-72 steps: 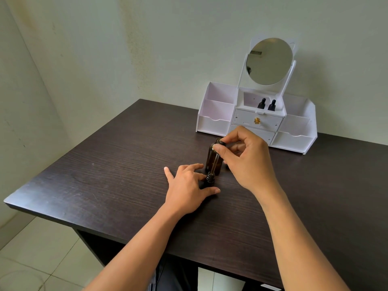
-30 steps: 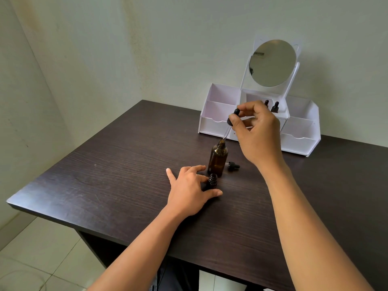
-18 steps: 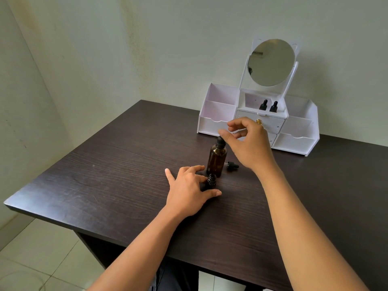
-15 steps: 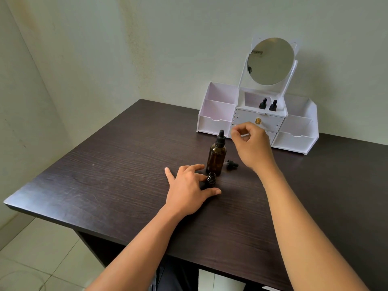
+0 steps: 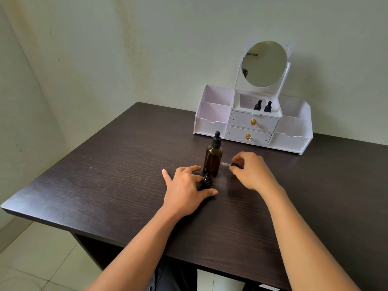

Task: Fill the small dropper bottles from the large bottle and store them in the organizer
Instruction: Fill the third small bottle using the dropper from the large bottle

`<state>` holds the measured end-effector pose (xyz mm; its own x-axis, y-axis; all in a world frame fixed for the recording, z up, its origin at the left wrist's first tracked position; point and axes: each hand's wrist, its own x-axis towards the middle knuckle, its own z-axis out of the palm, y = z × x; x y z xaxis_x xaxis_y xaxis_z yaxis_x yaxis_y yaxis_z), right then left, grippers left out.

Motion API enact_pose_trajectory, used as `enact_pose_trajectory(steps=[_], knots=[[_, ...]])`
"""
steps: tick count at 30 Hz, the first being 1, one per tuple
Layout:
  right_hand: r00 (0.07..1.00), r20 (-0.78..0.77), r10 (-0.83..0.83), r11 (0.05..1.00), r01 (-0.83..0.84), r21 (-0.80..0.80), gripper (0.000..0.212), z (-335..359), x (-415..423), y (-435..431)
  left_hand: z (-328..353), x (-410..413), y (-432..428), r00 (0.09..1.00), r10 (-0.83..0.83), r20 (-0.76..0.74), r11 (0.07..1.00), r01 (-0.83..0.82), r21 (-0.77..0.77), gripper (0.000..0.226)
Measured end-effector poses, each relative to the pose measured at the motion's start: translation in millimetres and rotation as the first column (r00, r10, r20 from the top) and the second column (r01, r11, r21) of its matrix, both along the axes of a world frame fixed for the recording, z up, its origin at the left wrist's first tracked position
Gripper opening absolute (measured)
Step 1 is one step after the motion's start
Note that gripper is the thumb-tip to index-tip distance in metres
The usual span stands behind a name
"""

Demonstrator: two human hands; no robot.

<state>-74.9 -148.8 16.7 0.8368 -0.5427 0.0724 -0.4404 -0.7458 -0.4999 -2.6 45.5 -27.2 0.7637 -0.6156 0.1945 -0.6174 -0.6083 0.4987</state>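
The large amber bottle (image 5: 213,158) stands upright mid-table with its black dropper cap on. Just in front of it stands a small dark dropper bottle (image 5: 207,181), uncapped, held at its base between thumb and fingers of my left hand (image 5: 184,189). To the right, my right hand (image 5: 251,172) pinches the small bottle's dropper cap (image 5: 228,164) lying low over the table, its glass tube pointing left toward the large bottle. Two capped small bottles (image 5: 262,106) stand in the top middle compartment of the white organizer (image 5: 212,123).
The organizer sits at the back of the dark wooden table (image 5: 117,171) against the wall, with a round mirror (image 5: 264,64) on top, two drawers with gold knobs and open side bins. The table's left and front edges drop to a tiled floor.
My right hand put the large dropper back into the amber bottle, let go, then came down to the right and took hold of the small dropper cap on the table. My left hand stayed put.
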Motion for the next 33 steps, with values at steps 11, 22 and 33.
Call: enact_pose_trajectory(steps=[11,22,33], knots=[[0.939,0.323,0.116,0.982,-0.157,0.103,0.022,60.5,-31.1,40.0,1.3,-1.6,0.2,1.000,0.005,-0.001,1.000,-0.005,-0.006,0.054],[0.936,0.215,0.279,0.957,-0.289,0.016,0.023,52.8,-22.5,60.4,-2.8,-1.1,0.6,1.000,-0.011,0.008,0.999,0.011,-0.034,0.051],[0.944,0.044,0.328,0.944,-0.329,0.028,0.029,36.6,-17.9,67.6,-1.7,-1.8,1.9,0.999,-0.028,0.022,0.999,0.028,-0.017,0.045]])
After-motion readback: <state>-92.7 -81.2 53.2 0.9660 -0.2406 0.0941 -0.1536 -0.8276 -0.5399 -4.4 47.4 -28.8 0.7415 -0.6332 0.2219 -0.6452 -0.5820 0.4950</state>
